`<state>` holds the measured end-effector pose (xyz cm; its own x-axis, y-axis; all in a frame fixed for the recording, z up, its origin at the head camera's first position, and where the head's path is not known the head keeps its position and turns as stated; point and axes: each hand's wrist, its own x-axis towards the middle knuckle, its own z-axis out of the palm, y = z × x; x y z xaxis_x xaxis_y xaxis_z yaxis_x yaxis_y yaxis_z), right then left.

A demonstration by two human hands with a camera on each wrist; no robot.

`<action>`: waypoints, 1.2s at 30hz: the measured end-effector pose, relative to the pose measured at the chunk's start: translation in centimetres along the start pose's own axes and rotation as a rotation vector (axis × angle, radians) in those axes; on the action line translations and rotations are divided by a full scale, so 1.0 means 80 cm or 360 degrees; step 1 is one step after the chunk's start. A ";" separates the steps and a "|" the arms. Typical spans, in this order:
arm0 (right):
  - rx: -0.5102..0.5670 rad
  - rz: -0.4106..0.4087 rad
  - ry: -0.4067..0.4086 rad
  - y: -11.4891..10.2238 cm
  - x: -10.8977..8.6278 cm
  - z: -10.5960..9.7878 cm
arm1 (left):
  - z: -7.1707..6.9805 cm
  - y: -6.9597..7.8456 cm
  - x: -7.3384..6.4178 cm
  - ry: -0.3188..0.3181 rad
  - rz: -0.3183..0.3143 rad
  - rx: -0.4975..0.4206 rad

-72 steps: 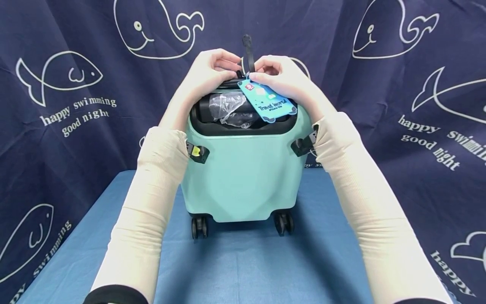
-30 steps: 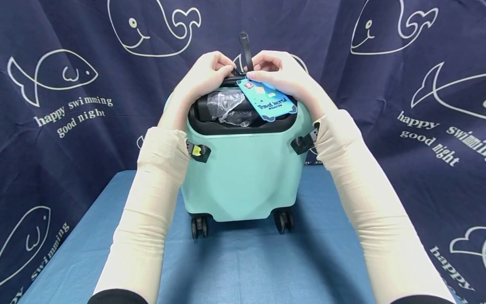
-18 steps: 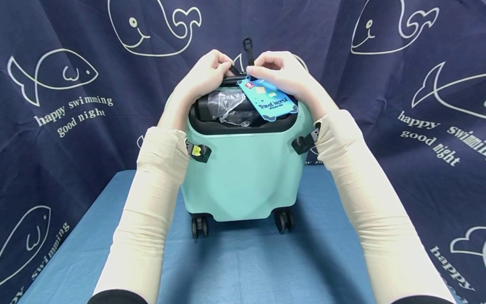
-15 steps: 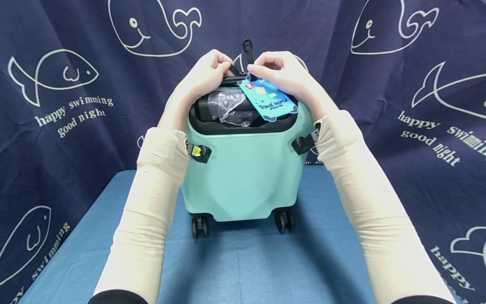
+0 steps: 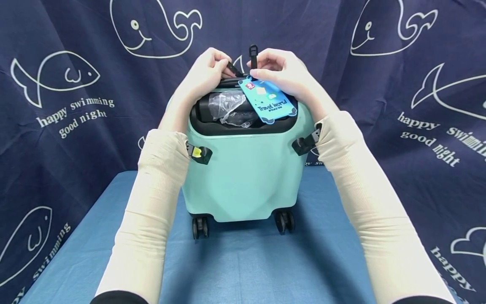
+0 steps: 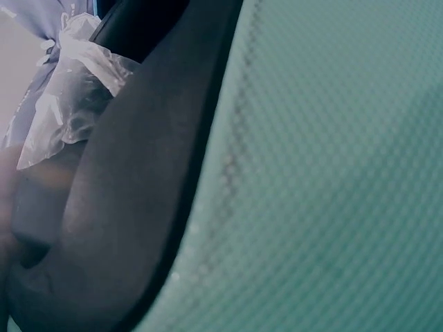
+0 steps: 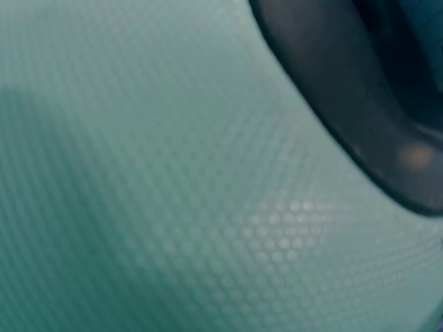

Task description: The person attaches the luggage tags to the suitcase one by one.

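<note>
A mint-green suitcase [image 5: 243, 177] stands upright on its black wheels in the head view. At its top, my left hand [image 5: 205, 76] pinches one dark end of a luggage tag strap [image 5: 233, 68] between thumb and fingers. My right hand [image 5: 284, 74] holds the strap's other part, whose buckle end [image 5: 253, 51] sticks up above the fingers. From the strap hangs a blue luggage tag [image 5: 270, 103] printed "Travel World", lying slantwise over the dark recess. The strap passes by the black carry handle [image 5: 231, 82]; whether it loops fully round is hidden.
Clear plastic wrap [image 5: 227, 105] covers part of the black recess, also showing as crumpled plastic [image 6: 76, 90] in the left wrist view. The textured shell [image 7: 173, 173] fills most of the right wrist view. Beneath is a blue cloth-covered table [image 5: 243, 266]; a navy printed curtain [image 5: 76, 143] hangs behind.
The strap's buckle end has tipped lower and slightly right, its buckle now facing me. My left hand has drawn its strap end out to the left, so more of it shows. The suitcase stays put.
</note>
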<state>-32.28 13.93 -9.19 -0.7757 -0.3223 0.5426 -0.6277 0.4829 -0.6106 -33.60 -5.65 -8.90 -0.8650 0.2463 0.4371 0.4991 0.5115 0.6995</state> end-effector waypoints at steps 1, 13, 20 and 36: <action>0.0023 -0.0014 -0.0001 0.001 0.000 0.000 | 0.000 0.000 0.000 -0.0010 0.0006 -0.0019; 0.0256 -0.0101 -0.0002 -0.001 -0.002 0.000 | -0.003 -0.003 -0.004 -0.0091 0.0070 0.0052; 0.0251 -0.0084 0.0042 0.001 -0.003 0.000 | -0.001 -0.004 -0.003 -0.0051 0.0069 0.0027; 0.0494 -0.0083 0.0056 0.002 -0.004 -0.001 | 0.001 -0.003 -0.003 -0.0020 0.0055 -0.0197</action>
<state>-32.13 14.17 -9.46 -0.7425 -0.3091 0.5943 -0.6608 0.1928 -0.7254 -33.52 -5.77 -9.21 -0.8474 0.2727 0.4556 0.5305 0.3973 0.7488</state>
